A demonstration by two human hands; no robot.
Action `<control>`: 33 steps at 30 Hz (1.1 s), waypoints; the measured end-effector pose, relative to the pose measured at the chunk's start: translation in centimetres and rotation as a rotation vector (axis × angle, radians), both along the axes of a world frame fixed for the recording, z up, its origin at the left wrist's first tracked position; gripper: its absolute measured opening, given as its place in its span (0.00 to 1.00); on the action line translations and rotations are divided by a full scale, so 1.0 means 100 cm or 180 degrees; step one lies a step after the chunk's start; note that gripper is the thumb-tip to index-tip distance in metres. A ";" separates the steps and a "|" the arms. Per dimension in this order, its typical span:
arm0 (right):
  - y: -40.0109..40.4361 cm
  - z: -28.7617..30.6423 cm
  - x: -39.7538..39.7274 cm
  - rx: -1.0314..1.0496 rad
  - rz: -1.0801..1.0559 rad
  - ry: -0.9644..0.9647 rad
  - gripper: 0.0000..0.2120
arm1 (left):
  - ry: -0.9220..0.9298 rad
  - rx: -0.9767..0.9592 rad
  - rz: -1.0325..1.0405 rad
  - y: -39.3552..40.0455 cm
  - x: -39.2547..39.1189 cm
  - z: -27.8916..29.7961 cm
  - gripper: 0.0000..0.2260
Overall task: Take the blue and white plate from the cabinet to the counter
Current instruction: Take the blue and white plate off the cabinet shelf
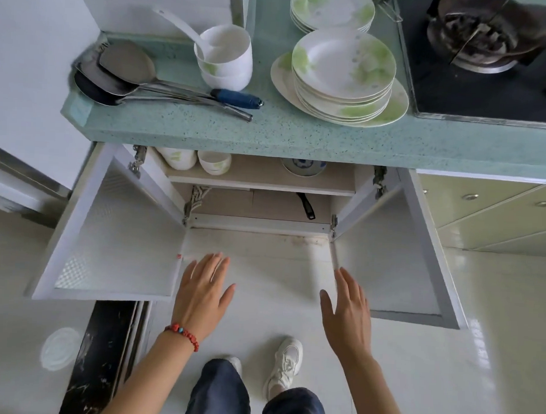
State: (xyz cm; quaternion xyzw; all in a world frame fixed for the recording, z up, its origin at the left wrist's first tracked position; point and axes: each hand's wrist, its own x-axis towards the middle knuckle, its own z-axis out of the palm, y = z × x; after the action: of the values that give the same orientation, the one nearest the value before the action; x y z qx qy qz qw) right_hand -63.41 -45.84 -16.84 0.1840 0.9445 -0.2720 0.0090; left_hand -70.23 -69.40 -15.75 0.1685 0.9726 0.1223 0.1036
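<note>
Both hands are empty, and the fingers [214,262] are spread flat, gripping nothing. The left hand [204,293], with a red bead bracelet [183,334] on its wrist, hovers over the floor just in front of the open cabinet [259,206]. The right hand [348,313] is held the same way, palm down with fingers splayed, near the lower edge of the right cabinet door [388,258]. The two hands are well apart, and neither touches a door or a dish.

Both doors are swung wide, the left cabinet door [117,231] as far as the right, so the inside is exposed. On the upper shelf [260,182], towards the right and partly hidden under the tabletop's edge, sits the blue and white plate [303,167]; only its front rim and some of the pattern show. At the left end of the same shelf are white bowls [195,159]. A black pan handle [306,205] shows on the level below.

Above, the green speckled tabletop [269,128] already carries stacked green-patterned plates [343,78], a stack of white bowls with a ladle [223,57] and several metal spatulas [130,72]. Free surface remains in front of them.

By my reading, opening the cabinet is done. Reaching in, taking hold of the plate, lifting it out and setting it on top are all still left.
</note>
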 end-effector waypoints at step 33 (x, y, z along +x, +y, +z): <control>0.089 -0.333 -0.222 0.0228 -0.0075 0.0736 0.18 | 0.0707 0.0127 0.0016 0.101 -0.221 -0.323 0.25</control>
State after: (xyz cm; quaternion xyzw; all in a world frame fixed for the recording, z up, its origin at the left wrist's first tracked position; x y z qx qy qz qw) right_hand -85.60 -36.96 -50.13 0.1627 0.9461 -0.2576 -0.1098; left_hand -92.29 -59.35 -48.02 0.1807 0.9758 0.1225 -0.0085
